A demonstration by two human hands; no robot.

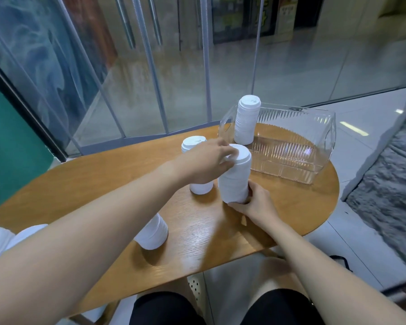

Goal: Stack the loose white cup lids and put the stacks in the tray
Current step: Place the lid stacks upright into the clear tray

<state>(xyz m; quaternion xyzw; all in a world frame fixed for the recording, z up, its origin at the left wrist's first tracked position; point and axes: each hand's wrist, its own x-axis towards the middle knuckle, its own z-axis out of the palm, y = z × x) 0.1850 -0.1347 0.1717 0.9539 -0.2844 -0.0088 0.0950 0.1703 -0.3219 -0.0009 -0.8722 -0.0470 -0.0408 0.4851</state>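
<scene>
We hold the lid stack (236, 181) with our left hand (206, 164) on top and right hand (256, 204) low; next comes lifting it into the tray (324, 146).

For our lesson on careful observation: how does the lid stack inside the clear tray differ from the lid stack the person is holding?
The stack in the tray stands inside the clear tray; the held stack stands on the wooden table, outside it. No hand touches the stack in the tray; the left hand grips the held stack's top and the right hand its base. Both are tall stacks of white lids.
</scene>
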